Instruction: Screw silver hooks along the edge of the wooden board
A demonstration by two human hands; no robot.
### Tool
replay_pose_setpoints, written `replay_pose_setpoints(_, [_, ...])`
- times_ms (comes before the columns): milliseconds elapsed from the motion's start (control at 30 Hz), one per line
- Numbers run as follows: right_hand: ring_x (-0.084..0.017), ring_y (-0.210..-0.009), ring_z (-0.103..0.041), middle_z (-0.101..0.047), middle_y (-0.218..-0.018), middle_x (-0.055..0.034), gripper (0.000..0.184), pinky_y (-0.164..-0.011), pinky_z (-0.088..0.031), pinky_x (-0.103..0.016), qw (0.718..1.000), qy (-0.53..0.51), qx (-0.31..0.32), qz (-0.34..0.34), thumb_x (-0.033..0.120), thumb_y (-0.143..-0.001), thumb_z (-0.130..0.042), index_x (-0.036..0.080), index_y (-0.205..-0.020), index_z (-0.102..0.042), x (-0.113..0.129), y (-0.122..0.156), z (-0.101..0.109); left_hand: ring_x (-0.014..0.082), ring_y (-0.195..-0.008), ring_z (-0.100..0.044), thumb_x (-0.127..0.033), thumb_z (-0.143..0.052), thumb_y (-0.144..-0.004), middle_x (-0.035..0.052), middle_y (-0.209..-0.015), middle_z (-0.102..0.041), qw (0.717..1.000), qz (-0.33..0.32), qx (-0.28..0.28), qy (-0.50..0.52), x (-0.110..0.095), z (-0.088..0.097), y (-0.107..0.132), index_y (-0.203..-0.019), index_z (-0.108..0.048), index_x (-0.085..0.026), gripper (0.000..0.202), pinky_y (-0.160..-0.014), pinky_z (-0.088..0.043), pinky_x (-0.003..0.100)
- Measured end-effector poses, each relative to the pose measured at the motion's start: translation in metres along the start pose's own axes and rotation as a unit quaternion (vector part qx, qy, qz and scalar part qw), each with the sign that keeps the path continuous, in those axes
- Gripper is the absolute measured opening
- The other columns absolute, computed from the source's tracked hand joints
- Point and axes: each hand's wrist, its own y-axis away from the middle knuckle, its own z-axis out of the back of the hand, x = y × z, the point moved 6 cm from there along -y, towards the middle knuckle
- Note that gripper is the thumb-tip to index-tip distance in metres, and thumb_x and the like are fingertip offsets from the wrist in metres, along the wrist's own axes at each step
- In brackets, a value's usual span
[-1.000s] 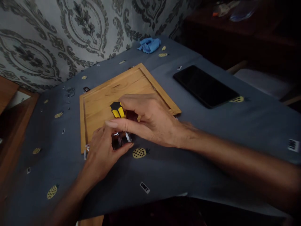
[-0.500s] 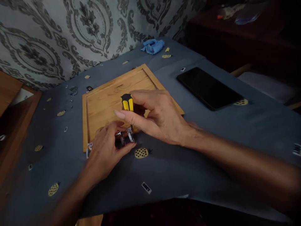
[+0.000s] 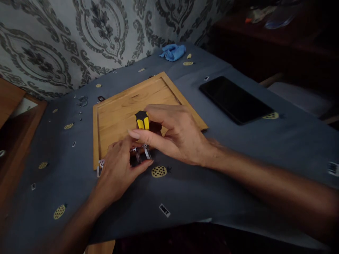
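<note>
A yellow and black screwdriver (image 3: 143, 121) is gripped in my right hand (image 3: 178, 135), its handle end pointing up. Its tip is hidden behind my thumb, close to the near edge of a wooden panel (image 3: 119, 113) with a raised rim. At that edge my left hand (image 3: 119, 167) closes its thumb and fingers around a shiny metal latch (image 3: 146, 151), pressing it against the panel. Another metal fitting (image 3: 100, 165) shows at the panel's near left corner, partly covered by my left hand. A further fitting (image 3: 101, 99) sits at the far left edge.
A black phone (image 3: 235, 100) lies to the right of the panel on the blue-grey tablecloth (image 3: 198, 197). At the back is a crumpled blue cloth (image 3: 173, 52). Small metal parts (image 3: 82, 101) lie at the far left. Patterned wall covering (image 3: 100, 31) rises behind the table.
My right hand and the screwdriver have dropped slightly, and the handle tilts a little differently. The left hand stays at the latch; the panel has not moved.
</note>
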Motion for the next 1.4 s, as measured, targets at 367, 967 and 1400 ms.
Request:
replay_pose_setpoints(367, [-0.006,-0.059,-0.041,-0.042,-0.063,0.0068,0.037,-0.061,-0.036,-0.022,1.000,0.003,-0.010,0.018,0.030,-0.096,-0.062,0.018,-0.066,-0.044,0.002,0.000,-0.002,0.0296,-0.088,-0.068,-0.040,-0.074,-0.081,0.0039,-0.089,-0.070,1.000,-0.002,0.006,-0.003,-0.001,0.000,-0.001,-0.103,-0.059,-0.023,0.032,-0.081,-0.054,0.048])
replay_pose_setpoints(967, [-0.007,-0.063,-0.042,-0.046,-0.066,0.0062,0.028,-0.063,-0.034,-0.024,0.993,-0.014,0.115,0.008,0.022,-0.095,-0.061,0.017,-0.071,-0.047,0.005,-0.003,-0.006,0.0318,-0.090,-0.067,-0.043,-0.073,-0.080,0.0064,-0.090,-0.070,1.000,0.003,0.002,-0.017,0.004,-0.003,0.000,-0.105,-0.060,-0.021,0.036,-0.080,-0.054,0.049])
replay_pose_setpoints(1400, [-0.006,-0.061,-0.041,-0.047,-0.066,0.0067,0.038,-0.061,-0.037,-0.022,1.000,-0.013,-0.024,0.003,0.030,-0.094,-0.064,0.019,-0.065,-0.042,0.010,-0.004,0.009,0.0295,-0.092,-0.069,-0.039,-0.075,-0.080,0.0041,-0.098,-0.073,1.000,-0.007,0.009,0.001,0.000,-0.001,-0.001,-0.109,-0.057,-0.023,0.038,-0.083,-0.053,0.047])
